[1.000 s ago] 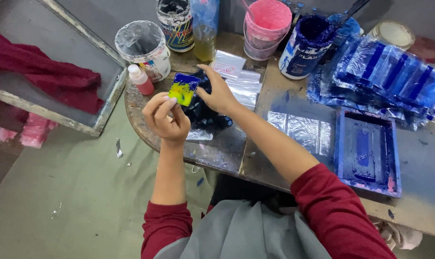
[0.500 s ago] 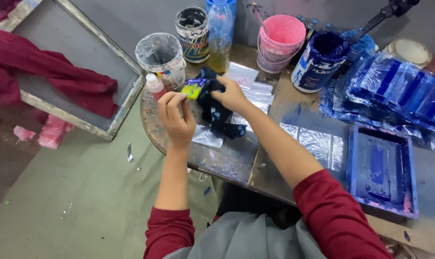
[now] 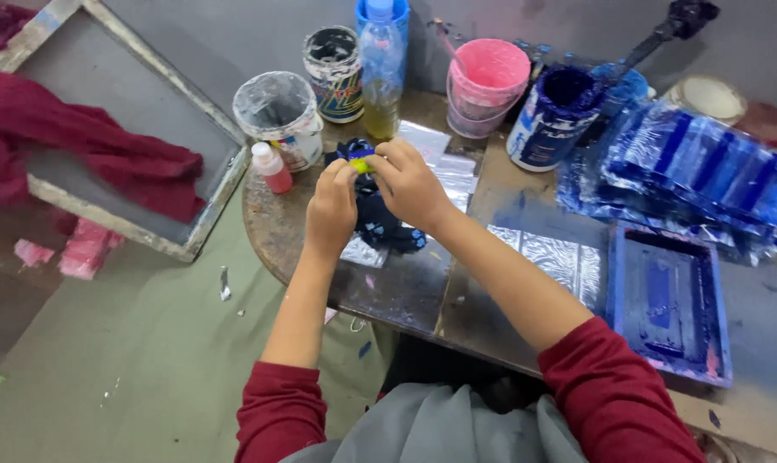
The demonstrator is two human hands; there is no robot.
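Note:
My left hand (image 3: 333,210) and my right hand (image 3: 408,183) meet over the worn table (image 3: 405,291), both pinching a small yellow and blue piece (image 3: 361,163) between the fingertips. Under the hands lies a dark blue ink-stained cloth (image 3: 380,223) on a sheet of shiny foil (image 3: 363,253). Most of the small piece is hidden by my fingers.
Behind the hands stand a plastic-lined white tub (image 3: 279,111), a small red bottle (image 3: 271,167), a dark paint can (image 3: 334,70), a plastic bottle (image 3: 381,77), a pink bucket (image 3: 487,86) and a blue ink can (image 3: 558,116). A small blue printing frame (image 3: 667,300) lies right; a large screen frame (image 3: 140,120) with maroon cloth (image 3: 71,141) left.
The view has shifted and tilted. My hands have drawn closer together around the yellow piece, which is now mostly covered by my fingers.

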